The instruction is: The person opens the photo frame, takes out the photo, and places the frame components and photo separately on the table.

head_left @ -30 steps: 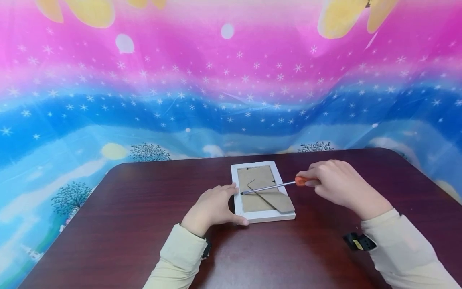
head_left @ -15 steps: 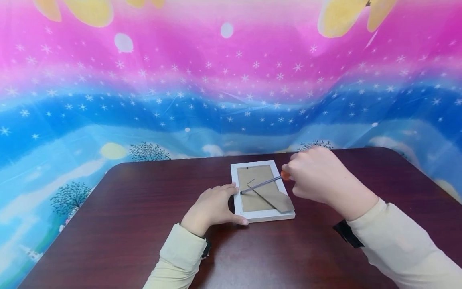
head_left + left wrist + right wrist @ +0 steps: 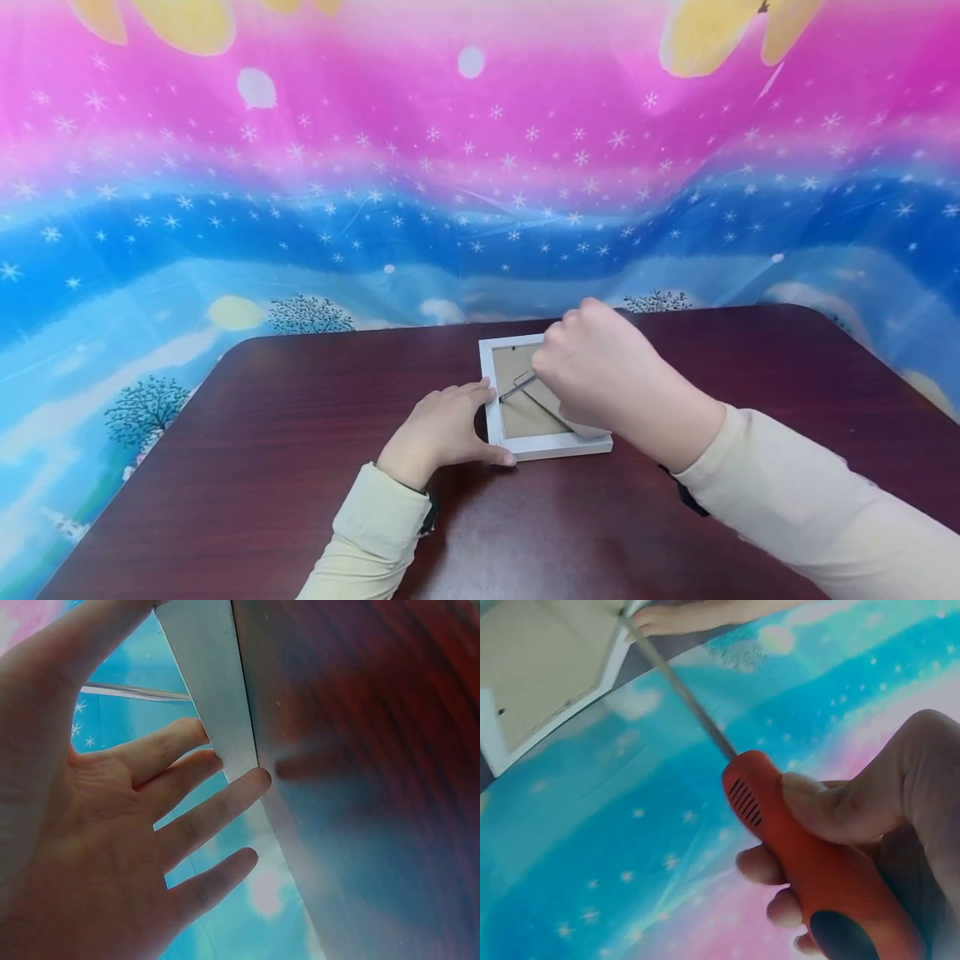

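Note:
A white picture frame (image 3: 492,427) lies face down on the table, its brown backing board (image 3: 525,421) and fold-out stand (image 3: 581,427) showing. My right hand (image 3: 611,379) grips the orange handle of a screwdriver (image 3: 802,847), thumb along the handle in the right wrist view. The metal shaft slants down over the backing, its tip at the inner left edge of the frame. My left hand (image 3: 442,433) steadies the frame from the left, fingertips at its side and thumb at the near corner. In the left wrist view its fingers (image 3: 210,821) are spread and nearly straight.
The dark reddish-brown wooden table (image 3: 300,467) has rounded far corners. A pink and blue snowflake-patterned cloth (image 3: 420,183) hangs behind it. Small dark tabs, like the one near the far edge (image 3: 501,712), sit along the backing's rim.
My right hand has swung left over the frame, so it covers the handle and part of the backing. The screwdriver now stands steeper, its tip staying at the left edge. My left hand stays put.

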The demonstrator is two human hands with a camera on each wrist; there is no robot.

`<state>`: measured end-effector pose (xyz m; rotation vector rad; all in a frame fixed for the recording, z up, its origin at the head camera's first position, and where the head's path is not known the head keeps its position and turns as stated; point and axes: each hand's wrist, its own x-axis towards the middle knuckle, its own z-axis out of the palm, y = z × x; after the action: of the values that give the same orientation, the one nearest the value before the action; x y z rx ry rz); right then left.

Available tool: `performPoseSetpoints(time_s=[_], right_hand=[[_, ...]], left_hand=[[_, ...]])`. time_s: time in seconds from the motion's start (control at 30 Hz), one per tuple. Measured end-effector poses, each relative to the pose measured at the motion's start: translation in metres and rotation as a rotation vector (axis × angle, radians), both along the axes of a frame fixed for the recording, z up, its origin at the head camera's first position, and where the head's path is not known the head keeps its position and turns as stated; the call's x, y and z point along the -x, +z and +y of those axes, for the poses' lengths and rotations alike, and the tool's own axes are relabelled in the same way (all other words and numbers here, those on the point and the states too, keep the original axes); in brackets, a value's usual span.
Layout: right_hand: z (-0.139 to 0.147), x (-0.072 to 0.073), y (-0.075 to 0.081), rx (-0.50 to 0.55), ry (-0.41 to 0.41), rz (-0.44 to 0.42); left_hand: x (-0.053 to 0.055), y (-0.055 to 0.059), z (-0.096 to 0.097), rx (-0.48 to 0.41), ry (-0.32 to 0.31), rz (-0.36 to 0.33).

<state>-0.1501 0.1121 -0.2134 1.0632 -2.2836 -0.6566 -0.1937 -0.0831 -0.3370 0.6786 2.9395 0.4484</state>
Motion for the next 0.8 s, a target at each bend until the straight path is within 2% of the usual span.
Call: performPoseSetpoints(time_s=[0.2, 0.37, 0.5, 0.6, 0.73, 0.8], right_hand=[[-0.032, -0.006, 0.001, -0.162, 0.007, 0.164], [-0.053, -0.011, 0.004, -0.333, -0.018, 0.178], [-0.067, -0.014, 0.006, -0.459, -0.008, 0.204], [-0.076, -0.015, 0.007, -0.530, -0.004, 0.223], [-0.084, -0.019, 0.004, -0.577, -0.003, 0.227], [-0.087, -0.023, 0.000, -0.598, 0.006, 0.230]], left_hand=[[0.000, 0.002, -0.003, -0.006, -0.018, 0.030], [0.000, 0.002, -0.005, -0.072, -0.051, 0.051], [-0.003, 0.002, -0.005, -0.109, -0.052, 0.074], [-0.005, 0.002, -0.006, -0.123, -0.061, 0.114], [-0.007, 0.001, -0.006, -0.204, -0.096, 0.188], [-0.008, -0.001, -0.007, -0.277, -0.138, 0.270]])
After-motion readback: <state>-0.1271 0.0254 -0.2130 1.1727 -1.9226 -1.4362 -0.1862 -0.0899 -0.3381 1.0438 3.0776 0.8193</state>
